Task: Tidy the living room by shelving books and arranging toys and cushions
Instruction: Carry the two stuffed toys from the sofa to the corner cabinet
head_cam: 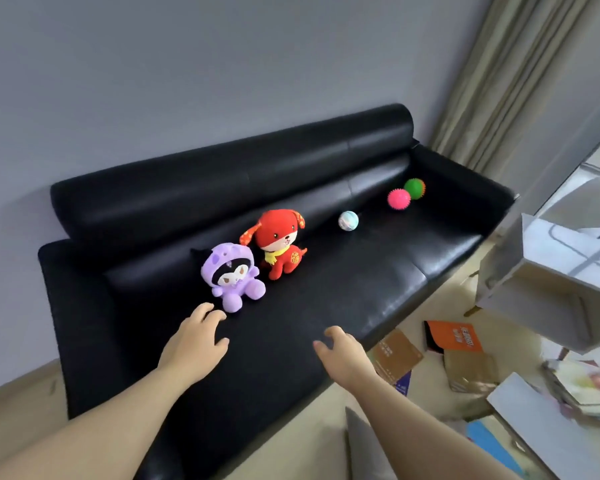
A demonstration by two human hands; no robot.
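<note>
The heap of books and papers on the floor at my right is blurred and cut by the picture's edge. I can only pick out a flat orange-covered book (454, 336) and a brown card-covered book (395, 355), and I cannot read their print. A tilted white shelf unit (551, 271) covers what lies behind it. The green spiky rubber ball (415, 187) is half hidden by the pink spiky rubber ball (398, 199) touching it.

The black leather sofa (326, 299) runs lengthwise from near left to far right. Along its seat sit the purple hooded plush toy (234, 277) and, just beside it, the red plush dog with a yellow scarf (279, 242). Both are upright against the backrest with their faces turned out toward me. A small pale blue-and-white ball (348, 220) lies farther along, apart from them.

My left hand (196, 337) hovers over the seat just short of the purple toy's foot. Its fingers are loosely bent and grip nothing. My right hand (340, 351) hangs over the seat's front edge, likewise relaxed and holding nothing.
</note>
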